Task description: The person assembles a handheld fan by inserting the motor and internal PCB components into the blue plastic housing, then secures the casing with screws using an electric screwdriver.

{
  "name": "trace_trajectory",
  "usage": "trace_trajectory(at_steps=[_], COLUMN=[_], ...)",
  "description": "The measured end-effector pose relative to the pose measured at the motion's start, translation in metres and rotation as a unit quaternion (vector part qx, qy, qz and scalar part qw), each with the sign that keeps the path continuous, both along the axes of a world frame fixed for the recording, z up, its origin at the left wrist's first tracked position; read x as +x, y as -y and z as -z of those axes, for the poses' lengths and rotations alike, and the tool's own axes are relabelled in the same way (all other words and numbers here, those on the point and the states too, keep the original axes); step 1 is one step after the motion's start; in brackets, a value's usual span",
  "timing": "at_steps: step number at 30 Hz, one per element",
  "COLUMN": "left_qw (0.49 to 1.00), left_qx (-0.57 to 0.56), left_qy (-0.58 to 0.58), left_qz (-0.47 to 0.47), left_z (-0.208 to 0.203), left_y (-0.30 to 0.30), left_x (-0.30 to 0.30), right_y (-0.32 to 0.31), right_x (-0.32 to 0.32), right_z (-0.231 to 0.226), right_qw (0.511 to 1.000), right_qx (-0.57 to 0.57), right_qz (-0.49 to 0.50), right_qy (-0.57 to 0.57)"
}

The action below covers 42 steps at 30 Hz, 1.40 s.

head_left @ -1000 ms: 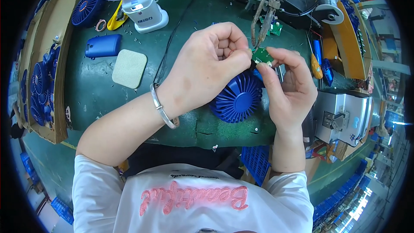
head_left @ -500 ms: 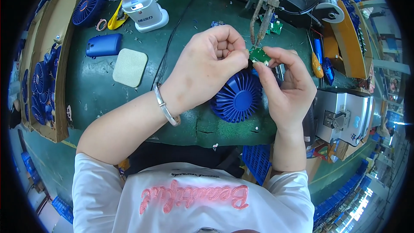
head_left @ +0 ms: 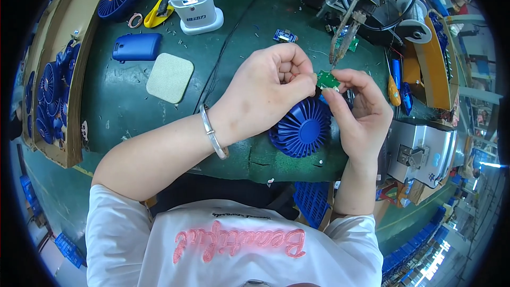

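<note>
Our circuit board (head_left: 327,78) shifts slightly left relative to the soldering tips (head_left: 333,52)

Our right hand (head_left: 366,111) grips the green board's right side between its fingers. Our left hand (head_left: 268,90) has its fingers closed at the board's left edge, though we cannot tell what they pinch. We hold the board over the table (head_left: 133,114), just beyond the blue fan (head_left: 305,129).
</note>
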<state>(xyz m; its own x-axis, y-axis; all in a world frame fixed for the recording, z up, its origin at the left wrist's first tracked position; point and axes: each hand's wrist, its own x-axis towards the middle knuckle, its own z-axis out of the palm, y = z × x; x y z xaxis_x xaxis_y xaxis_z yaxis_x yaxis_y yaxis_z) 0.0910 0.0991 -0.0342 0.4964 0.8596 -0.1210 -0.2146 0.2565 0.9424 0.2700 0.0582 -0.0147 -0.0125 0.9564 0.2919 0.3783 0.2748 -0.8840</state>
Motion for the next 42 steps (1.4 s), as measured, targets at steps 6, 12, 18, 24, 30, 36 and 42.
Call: trace_trajectory(at_steps=[6, 12, 18, 24, 30, 36, 42], left_qw=[0.999, 0.999, 0.999, 0.999, 0.998, 0.998, 0.999], left_qx=[-0.037, -0.027, -0.042, -0.031, -0.057, -0.051, -0.051], left_qy=[0.024, 0.026, 0.0, -0.009, 0.007, 0.016, 0.016], left_qz=[-0.005, 0.002, 0.012, 0.027, 0.033, 0.011, 0.005], left_z=[-0.0048, -0.0075, -0.0055, -0.0036, -0.0006, -0.0012, -0.0043], left_y=[0.0007, 0.0007, -0.0023, -0.0021, -0.0024, -0.0003, -0.0002], left_x=[-0.0033, -0.0031, -0.0054, -0.0047, -0.005, -0.0015, 0.0], right_y=[0.0003, 0.0004, -0.0006, -0.0008, -0.0009, -0.0003, -0.0007], right_x=[0.0035, 0.0039, 0.0053, 0.0046, 0.0041, 0.0038, 0.0008], right_z=[-0.0008, -0.0021, -0.0001, -0.0019, -0.0006, -0.0017, -0.0003], right_qw=[0.998, 0.997, 0.997, 0.998, 0.999, 0.999, 0.999], right_qx=[-0.055, -0.066, -0.069, -0.06, -0.041, -0.028, 0.006], right_qz=[-0.005, 0.008, 0.008, 0.001, -0.006, -0.002, 0.01], right_qy=[-0.02, -0.037, -0.023, -0.009, 0.013, 0.027, 0.042])
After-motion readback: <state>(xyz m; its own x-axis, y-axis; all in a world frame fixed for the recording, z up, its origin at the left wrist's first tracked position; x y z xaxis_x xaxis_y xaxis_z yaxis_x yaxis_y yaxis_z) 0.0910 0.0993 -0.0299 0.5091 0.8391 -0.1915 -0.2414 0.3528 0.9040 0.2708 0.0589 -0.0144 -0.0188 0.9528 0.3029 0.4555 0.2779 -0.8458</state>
